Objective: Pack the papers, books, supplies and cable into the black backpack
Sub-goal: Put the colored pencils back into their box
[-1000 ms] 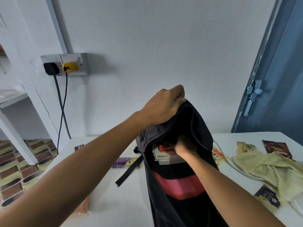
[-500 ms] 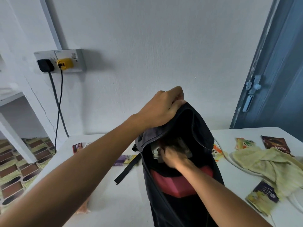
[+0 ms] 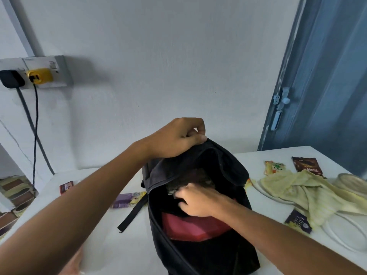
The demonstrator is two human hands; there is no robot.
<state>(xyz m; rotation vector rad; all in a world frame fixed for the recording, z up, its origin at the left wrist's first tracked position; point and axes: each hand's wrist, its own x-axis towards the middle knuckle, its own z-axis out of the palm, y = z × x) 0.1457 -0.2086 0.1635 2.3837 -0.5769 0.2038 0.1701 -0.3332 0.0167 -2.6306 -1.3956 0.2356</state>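
Step in hand: contents are being settled inside the black backpack (image 3: 200,253), which stands upright on the bench (image 3: 103,241).
Left hand (image 3: 176,138): the top edge of the backpack's opening is pinched between curled fingers and thumb and held up, so the mouth is kept open.
Right hand (image 3: 195,201): it is inside the opening, below and nearer than the left hand, with fingers bent onto a blurred dark stack (image 3: 189,182); whether the stack is gripped or only pressed cannot be told.
Done well: the rim is best kept taut and high by the left hand while the stack is pushed flat against the back wall, clear of the red inner pocket (image 3: 190,229) just under the right hand.
Risk: if the rim is slackened, the backpack would likely fold over the wrist.
Hands counted: two, both on the backpack.
Backpacks counted: one.
Snack packets (image 3: 129,199) counted: five can be seen, two left of the left forearm, three right of the right arm.
Yellow cloth (image 3: 303,192): one, right of the right hand.
Cable: a pale loop (image 3: 262,192) is seen beside the cloth; not certain.
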